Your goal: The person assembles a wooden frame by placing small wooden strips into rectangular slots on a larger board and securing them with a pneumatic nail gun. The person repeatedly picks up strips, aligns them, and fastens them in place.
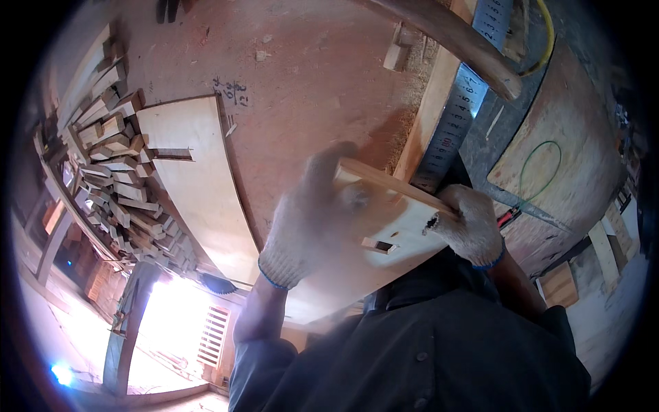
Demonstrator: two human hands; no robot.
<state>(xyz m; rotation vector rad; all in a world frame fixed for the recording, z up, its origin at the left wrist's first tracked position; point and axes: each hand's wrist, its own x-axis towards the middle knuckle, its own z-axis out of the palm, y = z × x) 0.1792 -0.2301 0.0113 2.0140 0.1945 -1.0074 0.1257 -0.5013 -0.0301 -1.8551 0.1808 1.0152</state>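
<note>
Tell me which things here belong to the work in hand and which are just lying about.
Belongs:
- slotted wooden board, held by left hand and right hand, both gloved
- perhaps metal ruler

Seemingly lying about:
- piled wood blocks
- curved wooden bar

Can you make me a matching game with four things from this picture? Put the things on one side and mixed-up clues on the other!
Things:
1. Slotted wooden board
2. Cut wood blocks
3. Metal ruler
4. Buttoned shirt

Clues:
A. Silvery, with marks along it
B. Dark, at the bottom of the picture
C. Gripped by the gloved right hand
D. Piled up at the left of the picture

Right pairs: 1-C, 2-D, 3-A, 4-B
</note>
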